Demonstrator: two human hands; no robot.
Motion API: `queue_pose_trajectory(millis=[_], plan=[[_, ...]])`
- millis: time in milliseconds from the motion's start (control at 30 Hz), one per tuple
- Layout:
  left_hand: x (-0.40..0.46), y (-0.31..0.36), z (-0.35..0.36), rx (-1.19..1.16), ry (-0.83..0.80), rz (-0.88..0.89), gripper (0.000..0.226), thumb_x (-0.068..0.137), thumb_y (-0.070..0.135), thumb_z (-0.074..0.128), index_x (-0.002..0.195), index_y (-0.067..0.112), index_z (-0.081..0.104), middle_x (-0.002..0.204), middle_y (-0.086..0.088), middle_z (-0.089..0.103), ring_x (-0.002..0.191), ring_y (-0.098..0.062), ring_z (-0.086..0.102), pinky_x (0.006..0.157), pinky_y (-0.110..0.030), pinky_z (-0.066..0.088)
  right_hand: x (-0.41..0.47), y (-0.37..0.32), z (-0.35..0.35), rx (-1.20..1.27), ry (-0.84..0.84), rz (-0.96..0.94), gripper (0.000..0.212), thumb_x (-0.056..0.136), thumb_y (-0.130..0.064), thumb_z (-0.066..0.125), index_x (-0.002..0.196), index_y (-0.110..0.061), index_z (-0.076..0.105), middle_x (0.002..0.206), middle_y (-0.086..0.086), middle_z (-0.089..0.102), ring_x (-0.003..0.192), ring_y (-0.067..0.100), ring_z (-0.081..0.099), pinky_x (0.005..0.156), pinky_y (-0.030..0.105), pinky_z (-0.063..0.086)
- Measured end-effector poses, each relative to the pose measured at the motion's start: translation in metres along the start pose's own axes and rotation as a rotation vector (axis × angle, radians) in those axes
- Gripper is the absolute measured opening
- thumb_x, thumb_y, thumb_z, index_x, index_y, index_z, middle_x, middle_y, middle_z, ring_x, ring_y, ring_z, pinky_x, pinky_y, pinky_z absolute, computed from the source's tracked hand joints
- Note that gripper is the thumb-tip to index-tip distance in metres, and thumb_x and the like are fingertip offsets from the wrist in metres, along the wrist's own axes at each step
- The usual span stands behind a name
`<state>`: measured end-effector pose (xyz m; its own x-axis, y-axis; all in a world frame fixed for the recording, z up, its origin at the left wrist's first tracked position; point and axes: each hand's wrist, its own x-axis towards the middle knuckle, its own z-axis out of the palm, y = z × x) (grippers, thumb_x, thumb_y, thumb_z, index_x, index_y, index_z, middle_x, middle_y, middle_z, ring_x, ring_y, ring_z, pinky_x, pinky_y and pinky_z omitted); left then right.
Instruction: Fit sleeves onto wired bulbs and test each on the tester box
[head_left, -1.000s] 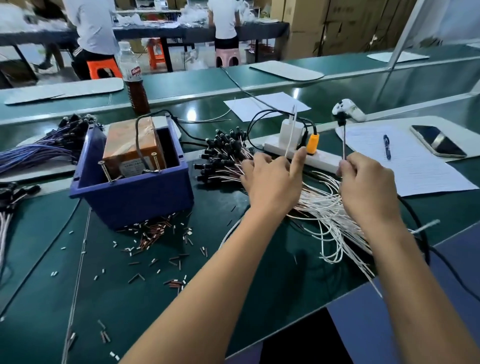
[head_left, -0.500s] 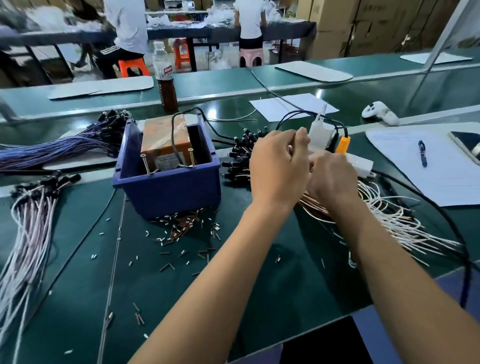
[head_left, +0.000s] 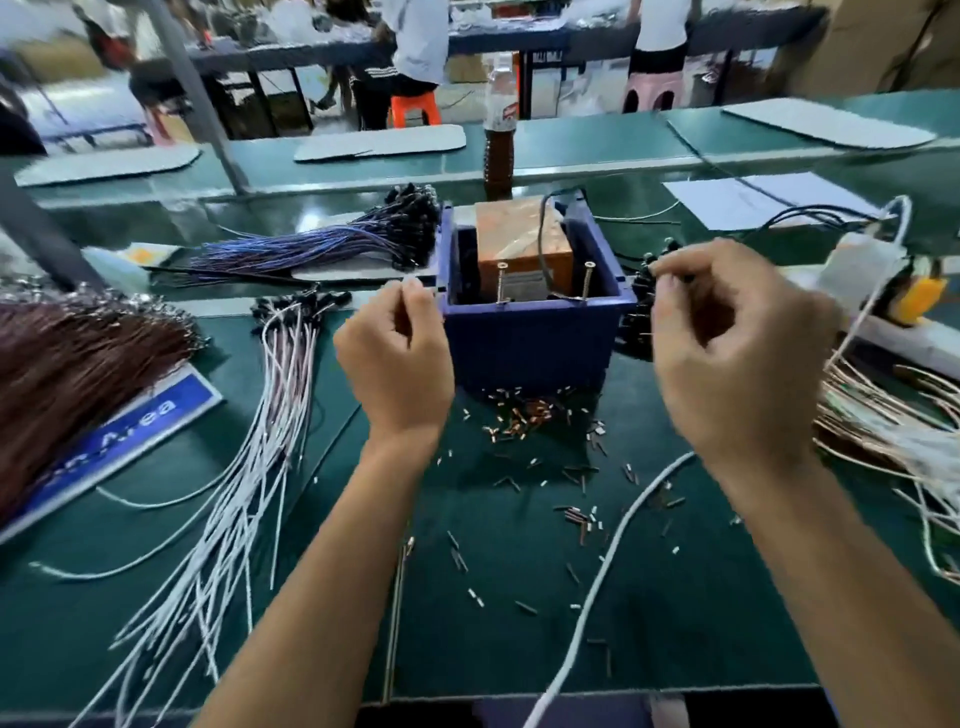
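Both hands raised beside blue tester box (head_left: 535, 338) on counter (head_left: 519, 597). Left hand (head_left: 397, 358) grip curled, contents unclear; right hand (head_left: 737, 353) grip pinched on white wire (head_left: 613, 551).

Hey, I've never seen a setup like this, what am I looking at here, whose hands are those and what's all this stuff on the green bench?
There is no machine here: a person wears a camera on the head, so you look down at their own hands. The left hand and the right hand are raised on either side of a blue bin that holds an orange tester box with two upright screws. Both hands have curled, pinching fingers; a white wire trails down from the right hand, but blur hides what the left hand pinches. Small sleeves lie scattered on the green bench, with bundles of wired bulbs to the left.
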<state>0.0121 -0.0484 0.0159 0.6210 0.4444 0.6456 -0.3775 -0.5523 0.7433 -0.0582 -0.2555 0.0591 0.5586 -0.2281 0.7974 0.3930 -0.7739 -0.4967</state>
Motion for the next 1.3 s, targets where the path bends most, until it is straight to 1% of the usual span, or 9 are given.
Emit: queue_pose_trajectory(millis=[133, 267, 467, 700, 767, 900, 1033, 1167, 1300], plan=[[0.028, -0.041, -0.029, 0.247, 0.224, -0.041, 0.027, 0.096, 0.021, 0.052, 0.071, 0.013, 0.057, 0.067, -0.003, 0.056, 0.065, -0.024, 0.047, 0.063, -0.030, 0.023, -0.026, -0.036, 0.049, 0.113, -0.267, -0.197, 0.012, 0.095, -0.008, 0.065, 0.097, -0.010, 0.076, 0.074, -0.003, 0.072, 0.060, 0.014, 0.064, 0.058, 0.036, 0.053], [0.036, -0.073, -0.045, 0.561, 0.085, -0.284, 0.020, 0.087, 0.014, 0.060, 0.104, 0.011, 0.069, 0.118, -0.015, 0.059, 0.114, -0.036, 0.051, 0.089, -0.037, 0.041, -0.043, -0.049, 0.089, 0.149, -0.585, -0.345, 0.016, 0.100, -0.016, 0.061, 0.104, -0.013, 0.075, 0.075, -0.002, 0.073, 0.065, 0.024, 0.068, 0.059, 0.042, 0.054], [0.040, -0.091, -0.057, 0.629, -0.021, -0.414, 0.035, 0.088, 0.010, 0.064, 0.122, 0.007, 0.058, 0.119, -0.022, 0.066, 0.115, -0.042, 0.055, 0.091, -0.043, 0.041, -0.054, -0.026, 0.109, 0.203, -0.656, -0.373, 0.015, 0.099, -0.014, 0.064, 0.106, -0.014, 0.078, 0.075, -0.005, 0.073, 0.060, 0.012, 0.064, 0.058, 0.035, 0.054], [0.033, -0.065, -0.041, 0.254, 0.267, -0.058, 0.011, 0.097, 0.011, 0.059, 0.095, 0.004, 0.068, 0.087, -0.010, 0.071, 0.080, -0.029, 0.063, 0.073, -0.034, 0.045, -0.053, -0.012, 0.099, 0.306, -0.569, -0.276, 0.013, 0.097, -0.010, 0.068, 0.104, -0.013, 0.078, 0.072, -0.011, 0.069, 0.060, 0.008, 0.063, 0.056, 0.029, 0.052], [0.025, -0.051, -0.039, 0.064, 0.336, 0.169, 0.009, 0.098, 0.001, 0.056, 0.093, -0.001, 0.063, 0.080, -0.011, 0.064, 0.069, -0.024, 0.057, 0.065, -0.034, 0.047, -0.060, -0.010, 0.093, 0.489, -0.589, -0.049, 0.010, 0.099, -0.011, 0.068, 0.098, -0.014, 0.077, 0.066, -0.010, 0.066, 0.054, 0.013, 0.062, 0.052, 0.029, 0.050], [-0.001, -0.024, -0.030, -0.124, 0.201, 0.459, 0.010, 0.102, 0.004, 0.047, 0.101, 0.009, 0.056, 0.082, -0.002, 0.054, 0.065, -0.017, 0.049, 0.060, -0.028, 0.039, -0.065, -0.013, 0.082, 0.895, -0.684, 0.348, 0.027, 0.107, -0.036, 0.056, 0.107, -0.015, 0.073, 0.066, 0.009, 0.067, 0.039, 0.019, 0.054, 0.039, 0.022, 0.040], [-0.025, 0.001, -0.018, -0.240, 0.076, 0.589, 0.009, 0.103, 0.007, 0.042, 0.101, 0.010, 0.051, 0.085, 0.002, 0.048, 0.064, -0.012, 0.042, 0.067, -0.017, 0.035, -0.054, -0.014, 0.084, 1.121, -0.836, 0.638, 0.065, 0.099, -0.067, 0.041, 0.130, -0.014, 0.066, 0.070, 0.010, 0.066, 0.041, 0.018, 0.051, 0.036, 0.021, 0.035], [-0.042, 0.012, -0.011, -0.329, -0.083, 0.691, 0.012, 0.105, 0.010, 0.040, 0.097, 0.010, 0.049, 0.076, 0.001, 0.044, 0.056, -0.017, 0.038, 0.064, -0.017, 0.031, -0.049, -0.017, 0.083, 1.126, -0.962, 0.754, 0.061, 0.092, -0.077, 0.038, 0.088, -0.031, 0.078, 0.061, 0.004, 0.058, 0.045, 0.019, 0.046, 0.039, 0.025, 0.028], [-0.042, 0.013, -0.011, -0.312, -0.099, 0.704, 0.011, 0.105, 0.009, 0.041, 0.100, 0.010, 0.051, 0.079, 0.003, 0.046, 0.061, -0.007, 0.037, 0.070, -0.007, 0.031, -0.047, -0.015, 0.079, 0.910, -1.024, 0.553, 0.055, 0.114, -0.040, 0.035, 0.071, -0.028, 0.066, 0.055, 0.002, 0.056, 0.043, 0.020, 0.048, 0.040, 0.029, 0.033]])
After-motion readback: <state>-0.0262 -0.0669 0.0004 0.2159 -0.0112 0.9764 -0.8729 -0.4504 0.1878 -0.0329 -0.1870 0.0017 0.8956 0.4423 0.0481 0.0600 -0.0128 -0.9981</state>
